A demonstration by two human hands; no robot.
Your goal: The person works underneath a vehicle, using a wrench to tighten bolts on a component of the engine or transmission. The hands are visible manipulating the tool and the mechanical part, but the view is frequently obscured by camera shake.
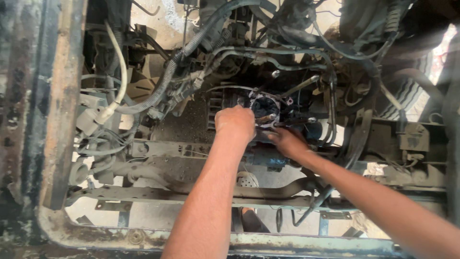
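Observation:
I look down into a grimy vehicle engine bay. My left hand [235, 123] is curled into a fist against a dark round engine part with a flange [265, 107], and its fingers are hidden, so what it grips cannot be made out. My right hand [286, 141] reaches in from the right just below that part, fingers pressed against oily metal near a protruding stud [310, 120]. Two more metal studs [275, 74] stick up behind the part.
A rusty frame rail [60, 105] runs down the left and a cross member [268, 242] spans the bottom. Corrugated hoses [167, 79], a white tube [120, 62] and wiring crowd the top. A tyre [409, 93] shows at the right.

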